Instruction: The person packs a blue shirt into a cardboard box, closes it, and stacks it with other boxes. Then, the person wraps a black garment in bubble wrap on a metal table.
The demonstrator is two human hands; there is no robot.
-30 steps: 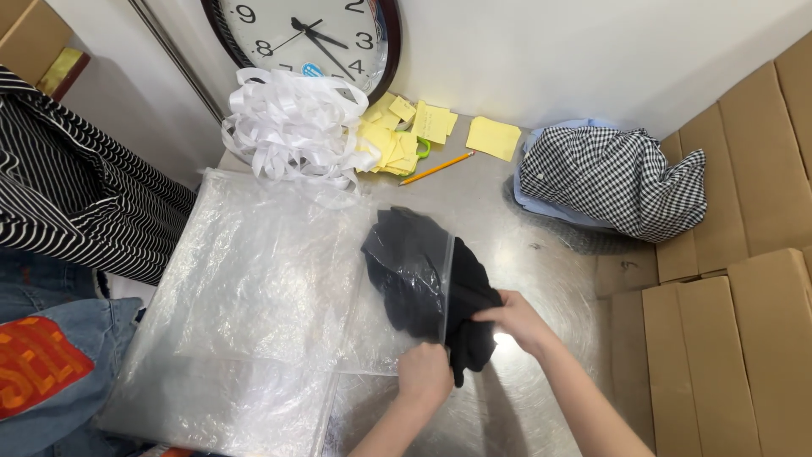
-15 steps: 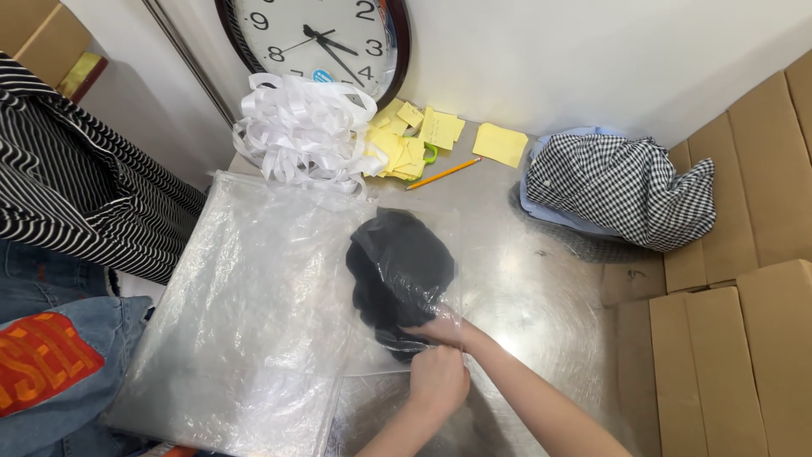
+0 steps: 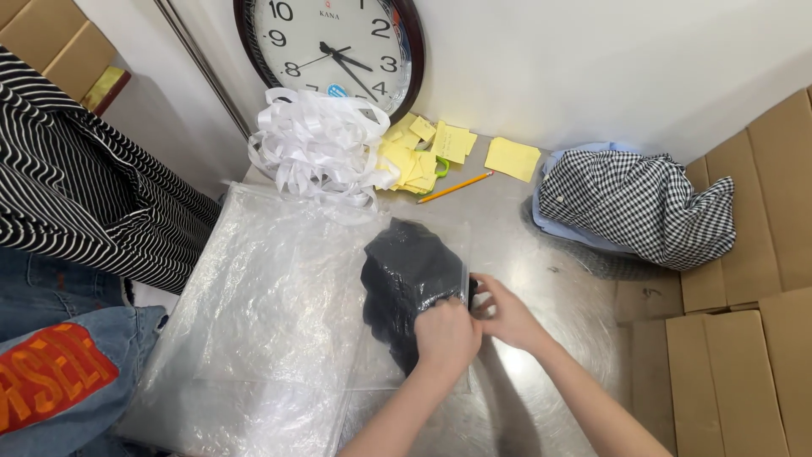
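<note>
Fingers of left hand (image 3: pixel 447 332) and right hand (image 3: pixel 505 311) both pinched on the open edge of the clear bag (image 3: pixel 414 288) holding a dark garment (image 3: pixel 404 279), mid-surface. Judgement: press the air out first and keep the edges aligned while sealing.

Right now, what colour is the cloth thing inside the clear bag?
Black: the folded cloth in the clear bag, seen in the head view.

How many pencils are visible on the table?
1. The orange pencil lies between the yellow sticky notes and the checked cloth; others may be hidden under the notes.
</note>
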